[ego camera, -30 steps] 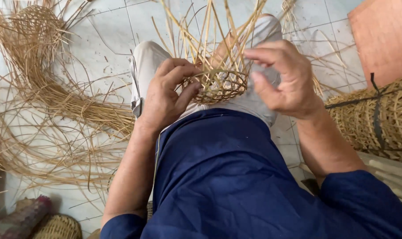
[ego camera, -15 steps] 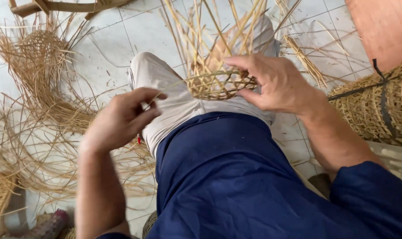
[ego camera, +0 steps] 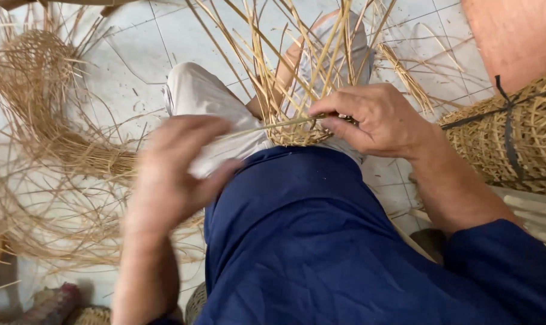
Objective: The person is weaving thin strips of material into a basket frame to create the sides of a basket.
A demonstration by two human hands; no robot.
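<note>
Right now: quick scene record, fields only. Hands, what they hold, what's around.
left hand: blurred, pulling a thin cane strand out sideways
right hand: fingers pinch the rim of the small woven basket
basket: unfinished, loose stakes fanning upward, resting on the lap
lap: blue garment, light trouser knee
floor left: loose cane pile on pale tiles
right edge: woven basket bundle tied with dark strap

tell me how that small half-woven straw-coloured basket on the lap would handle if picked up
The small half-woven basket is probably light: thin open strips. Its loose upright strips fan out, so they likely flex and snag. The right hand pinches its rim, and the left hand draws one strip, suggesting it needs steadying.
</note>
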